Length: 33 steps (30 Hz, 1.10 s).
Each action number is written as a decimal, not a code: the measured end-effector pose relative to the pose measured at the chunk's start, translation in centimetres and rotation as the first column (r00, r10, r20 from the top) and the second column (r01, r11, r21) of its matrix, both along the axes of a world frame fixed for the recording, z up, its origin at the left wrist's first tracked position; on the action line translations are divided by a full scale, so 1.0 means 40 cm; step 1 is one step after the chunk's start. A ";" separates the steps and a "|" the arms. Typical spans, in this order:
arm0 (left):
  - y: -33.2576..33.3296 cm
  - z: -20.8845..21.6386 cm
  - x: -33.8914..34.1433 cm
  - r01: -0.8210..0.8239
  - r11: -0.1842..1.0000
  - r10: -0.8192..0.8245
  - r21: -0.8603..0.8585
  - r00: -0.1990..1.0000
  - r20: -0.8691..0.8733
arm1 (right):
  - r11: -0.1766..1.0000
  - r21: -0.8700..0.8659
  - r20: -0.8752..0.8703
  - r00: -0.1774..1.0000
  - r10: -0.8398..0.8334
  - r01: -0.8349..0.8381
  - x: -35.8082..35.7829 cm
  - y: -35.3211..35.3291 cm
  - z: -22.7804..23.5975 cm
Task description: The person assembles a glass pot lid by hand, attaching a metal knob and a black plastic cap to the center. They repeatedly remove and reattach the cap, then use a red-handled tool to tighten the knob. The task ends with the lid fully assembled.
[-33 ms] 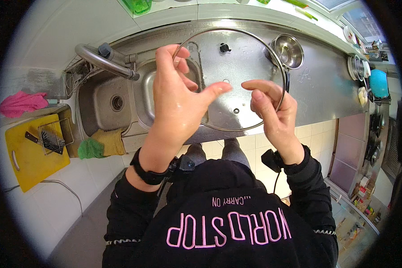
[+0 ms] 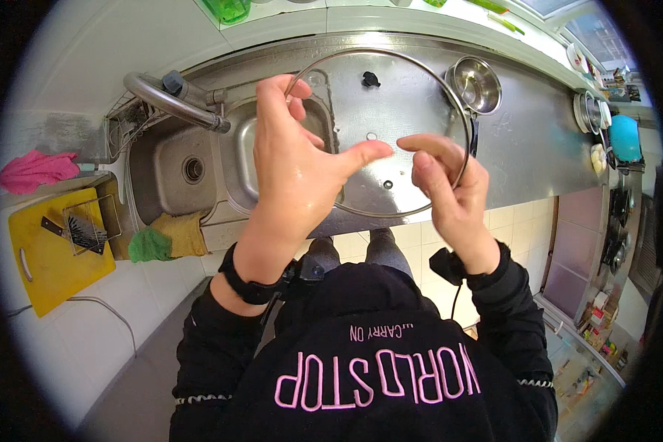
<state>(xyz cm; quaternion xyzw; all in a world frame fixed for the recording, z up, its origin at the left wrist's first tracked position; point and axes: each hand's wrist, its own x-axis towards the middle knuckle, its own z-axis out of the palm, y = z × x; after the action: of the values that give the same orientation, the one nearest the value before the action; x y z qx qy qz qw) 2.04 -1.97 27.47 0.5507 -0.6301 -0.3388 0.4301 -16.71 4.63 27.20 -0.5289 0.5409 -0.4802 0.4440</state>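
A round, clear glass lid [image 2: 390, 110] with a thin metal rim is tilted between my hands above the steel counter. My left hand [image 2: 295, 166] curls its fingers at the lid's left edge, its thumb stretched toward the middle. At the right edge, my right hand [image 2: 453, 195] grips the lid, and the rim shows across its knuckles. Its bent index finger and thumb sit close to my left thumb; whether anything small lies between them I cannot tell. Near the lid's centre is a small hole [image 2: 372, 136], with a dark vent ring [image 2: 388, 184] below it. A black knob [image 2: 371, 79] shows through the glass.
A steel pan [image 2: 477, 85] stands behind my right hand. Left are a curved faucet [image 2: 177, 99], a double sink [image 2: 173, 166], green and tan cloths [image 2: 177, 237], a pink cloth [image 2: 37, 171], and a yellow board [image 2: 40, 250]. A blue container [image 2: 626, 138] sits far right.
The lid has shifted very slightly toward me. My left thumb has moved a little to the right, closer to the right fingertips.
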 end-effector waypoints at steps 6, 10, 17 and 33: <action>-0.040 -0.046 0.002 -0.009 0.997 0.015 0.073 0.997 -0.082 | 0.998 -0.023 0.021 0.998 -0.055 0.055 0.027 0.004 -0.020; -0.034 -0.050 0.014 0.042 0.998 -0.039 0.042 0.997 -0.065 | 0.998 -0.004 0.059 0.996 -0.067 0.068 0.025 -0.004 -0.022; -0.051 -0.067 0.001 -0.026 0.995 0.038 0.093 0.989 -0.140 | 0.998 0.020 0.051 0.997 -0.060 0.059 0.027 -0.014 -0.024; -0.005 0.063 0.015 0.046 0.990 -0.073 -0.131 0.975 -0.209 | 0.998 -0.065 0.348 0.937 0.030 -0.008 0.002 -0.025 0.020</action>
<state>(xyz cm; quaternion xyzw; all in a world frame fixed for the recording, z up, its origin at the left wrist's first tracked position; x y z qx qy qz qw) 2.65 -2.18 30.00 0.4640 -0.6166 -0.3685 0.5184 -16.65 3.64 28.00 -0.4542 0.4332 -0.5786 0.5209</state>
